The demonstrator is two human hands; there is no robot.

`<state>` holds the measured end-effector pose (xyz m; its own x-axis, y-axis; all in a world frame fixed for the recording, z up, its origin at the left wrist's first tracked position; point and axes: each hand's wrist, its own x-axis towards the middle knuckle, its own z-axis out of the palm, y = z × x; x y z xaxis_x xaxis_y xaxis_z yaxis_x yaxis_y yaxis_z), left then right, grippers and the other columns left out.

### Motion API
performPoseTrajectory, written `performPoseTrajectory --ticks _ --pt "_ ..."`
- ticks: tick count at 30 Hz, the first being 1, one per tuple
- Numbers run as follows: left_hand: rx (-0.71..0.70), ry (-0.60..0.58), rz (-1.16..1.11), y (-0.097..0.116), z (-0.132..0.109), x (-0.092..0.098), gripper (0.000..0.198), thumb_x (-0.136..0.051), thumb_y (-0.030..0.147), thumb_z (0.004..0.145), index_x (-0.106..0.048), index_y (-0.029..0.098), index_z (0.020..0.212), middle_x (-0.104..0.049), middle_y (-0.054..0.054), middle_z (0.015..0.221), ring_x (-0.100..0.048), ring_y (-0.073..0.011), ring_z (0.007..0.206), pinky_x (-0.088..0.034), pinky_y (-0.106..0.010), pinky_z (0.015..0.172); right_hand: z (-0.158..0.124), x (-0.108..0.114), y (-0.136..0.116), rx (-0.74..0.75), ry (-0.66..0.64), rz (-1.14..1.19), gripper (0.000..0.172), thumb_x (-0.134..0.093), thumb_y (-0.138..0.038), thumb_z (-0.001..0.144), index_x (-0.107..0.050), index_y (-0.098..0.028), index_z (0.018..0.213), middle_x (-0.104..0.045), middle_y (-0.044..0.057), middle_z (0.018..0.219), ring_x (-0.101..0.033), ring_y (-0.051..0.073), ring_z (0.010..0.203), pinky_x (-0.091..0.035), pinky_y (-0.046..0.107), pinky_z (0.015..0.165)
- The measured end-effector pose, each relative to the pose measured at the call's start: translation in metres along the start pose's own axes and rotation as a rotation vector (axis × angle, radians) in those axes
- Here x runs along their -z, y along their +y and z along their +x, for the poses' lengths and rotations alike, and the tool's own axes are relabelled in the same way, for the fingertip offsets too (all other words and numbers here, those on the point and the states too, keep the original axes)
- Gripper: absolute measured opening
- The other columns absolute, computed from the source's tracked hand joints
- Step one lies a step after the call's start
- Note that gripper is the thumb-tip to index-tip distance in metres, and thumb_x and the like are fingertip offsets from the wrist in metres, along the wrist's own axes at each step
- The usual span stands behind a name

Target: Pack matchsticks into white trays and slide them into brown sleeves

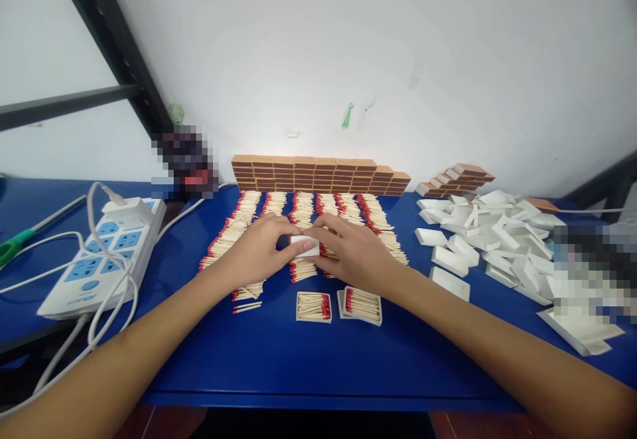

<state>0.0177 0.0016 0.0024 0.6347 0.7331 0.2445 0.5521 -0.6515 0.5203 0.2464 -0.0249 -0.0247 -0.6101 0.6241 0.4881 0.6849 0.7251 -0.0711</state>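
My left hand (259,250) and my right hand (355,253) meet over the middle rows of matches, fingers closed round a small white matchbox tray (313,251). The left thumb lies across its near side; what is inside the tray is hidden. Under and around both hands lie several long rows of red-tipped matches (375,217). Closer to me, a tray filled with matches (312,308) stands beside another full tray (363,306), which rests partly on one more tray. A few loose matches (247,307) lie left of these.
Closed matchboxes (313,175) are stacked along the wall, with a smaller stack (458,179) to the right. White trays (490,227) form a loose heap at right. A power strip (107,253) with tangled white cables sits at left on the blue table (279,366).
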Motion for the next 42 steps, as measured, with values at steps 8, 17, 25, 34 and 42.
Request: performPoseTrajectory --ticks 8,17,25,34,42 --pt "-0.052 0.089 0.138 -0.006 0.0 0.006 0.049 -0.043 0.053 0.11 -0.071 0.02 0.089 -0.066 -0.004 0.085 -0.059 -0.023 0.089 -0.041 -0.036 0.081 0.002 0.006 0.003 -0.031 0.0 0.099 0.032 -0.064 -0.042 0.103 -0.064 -0.022 0.128 -0.068 0.011 0.112 -0.066 0.024 0.092 -0.056 0.038 0.075" --pt "-0.102 0.068 0.138 -0.007 0.0 0.008 0.043 -0.041 0.046 0.111 -0.071 0.018 0.098 -0.067 -0.005 0.091 -0.058 -0.0231 0.092 -0.042 -0.037 0.084 0.002 0.021 0.018 -0.077 0.065 0.256 0.033 -0.069 -0.043 0.1 -0.068 -0.021 0.123 -0.07 0.01 0.109 -0.065 0.022 0.088 -0.053 0.036 0.075" --pt "-0.17 0.035 0.087 -0.004 -0.002 0.001 0.029 -0.059 0.043 0.104 -0.077 0.024 0.116 -0.07 -0.008 0.108 -0.062 -0.0249 0.105 -0.048 -0.041 0.096 -0.01 0.038 0.045 -0.198 0.115 0.125 0.032 -0.069 -0.046 0.099 -0.07 -0.022 0.118 -0.07 0.008 0.098 -0.063 0.021 0.076 -0.049 0.036 0.069" --pt "-0.214 -0.01 0.161 -0.006 -0.003 -0.007 0.027 -0.057 0.038 0.105 -0.08 0.027 0.112 -0.069 -0.009 0.12 -0.06 -0.0263 0.112 -0.047 -0.045 0.102 -0.019 0.044 0.058 -0.159 0.122 -0.075 0.034 -0.063 -0.045 0.102 -0.068 -0.019 0.123 -0.072 0.013 0.11 -0.069 0.029 0.095 -0.054 0.041 0.076" --pt "-0.248 -0.016 0.227 0.0 -0.005 -0.007 0.032 -0.049 0.038 0.109 -0.077 0.024 0.117 -0.069 -0.01 0.118 -0.06 -0.0266 0.113 -0.047 -0.046 0.102 -0.03 0.079 0.094 -0.32 0.068 -0.356 0.042 -0.055 -0.054 0.103 -0.073 -0.019 0.12 -0.073 0.015 0.114 -0.069 0.031 0.092 -0.05 0.04 0.072"
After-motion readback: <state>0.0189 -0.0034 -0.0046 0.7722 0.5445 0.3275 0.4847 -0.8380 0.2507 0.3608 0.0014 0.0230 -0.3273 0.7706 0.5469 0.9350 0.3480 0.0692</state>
